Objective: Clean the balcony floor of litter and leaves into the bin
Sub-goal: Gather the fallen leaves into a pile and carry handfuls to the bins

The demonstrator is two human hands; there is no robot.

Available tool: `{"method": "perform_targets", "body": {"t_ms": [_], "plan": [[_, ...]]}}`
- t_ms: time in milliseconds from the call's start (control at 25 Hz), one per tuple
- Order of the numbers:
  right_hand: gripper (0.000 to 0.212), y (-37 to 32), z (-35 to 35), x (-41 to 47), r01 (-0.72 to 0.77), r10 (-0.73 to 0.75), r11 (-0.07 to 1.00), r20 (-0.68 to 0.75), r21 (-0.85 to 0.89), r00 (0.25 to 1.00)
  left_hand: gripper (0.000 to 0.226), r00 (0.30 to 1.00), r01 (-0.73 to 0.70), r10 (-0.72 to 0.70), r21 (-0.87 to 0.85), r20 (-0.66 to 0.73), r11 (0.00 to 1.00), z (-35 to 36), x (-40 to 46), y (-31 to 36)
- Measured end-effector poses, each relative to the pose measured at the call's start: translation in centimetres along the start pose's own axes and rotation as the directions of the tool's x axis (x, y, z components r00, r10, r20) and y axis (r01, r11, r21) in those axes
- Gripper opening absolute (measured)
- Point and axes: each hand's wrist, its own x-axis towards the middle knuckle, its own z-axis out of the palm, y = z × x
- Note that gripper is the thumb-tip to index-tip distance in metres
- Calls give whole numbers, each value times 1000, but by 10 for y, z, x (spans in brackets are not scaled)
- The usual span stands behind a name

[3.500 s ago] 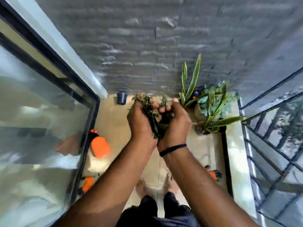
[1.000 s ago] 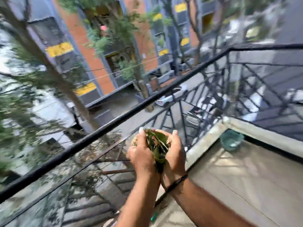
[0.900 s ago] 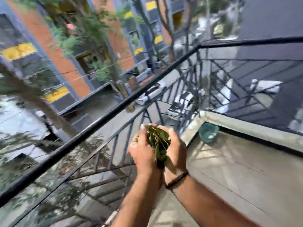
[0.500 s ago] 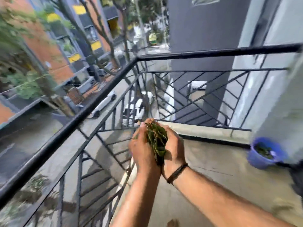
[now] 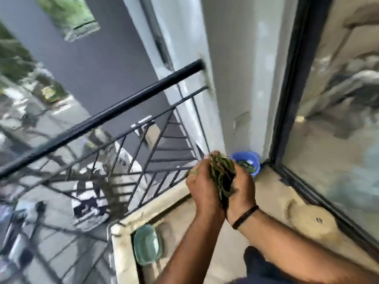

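A round blue plastic bin [image 5: 247, 160] stands in the far corner of the beige balcony floor [image 5: 272, 193], where the grey wall [image 5: 231, 78] meets the dark-framed glass door [image 5: 338, 140]. A pale green bowl [image 5: 146, 245] lies at the near corner beside the black metal railing [image 5: 114, 115]. Compared with half a second ago, the bin is now just behind the hands. The left hand [image 5: 203, 185] and right hand [image 5: 243, 189] press together, fingers curled around a bunch of green leaves [image 5: 222, 173].
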Motion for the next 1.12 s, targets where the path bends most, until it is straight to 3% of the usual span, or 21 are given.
{"method": "perform_targets", "body": {"t_ms": [200,320,440,520,640,800,880,1120], "plan": [[31,-72,23,126,27,-6,989,-142,148,990,27,984,52,-80,178,157,983,108,103,-35],[19,-97,27,194,154,-121,983,-283,98,952,23,987,87,-109,176,116,980,159,158,-63],[26,-108,10,249,216,-177,974,-361,70,916,26,979,170,-189,200,80,965,187,205,-102],[19,-101,-14,286,269,-232,963,-442,22,867,27,956,250,-282,273,86,929,189,234,-142],[15,-83,-59,354,329,-329,938,-595,-113,734,27,869,430,-489,368,79,824,193,291,-210],[18,-57,-136,448,314,-219,949,-726,-5,652,18,775,566,-632,447,-4,692,189,366,-328],[29,-41,-176,501,295,-120,950,-758,99,641,17,755,587,-656,447,-1,675,192,401,-382],[34,-19,-255,626,285,-93,952,-786,108,611,21,779,519,-627,538,22,664,194,492,-503]]}}
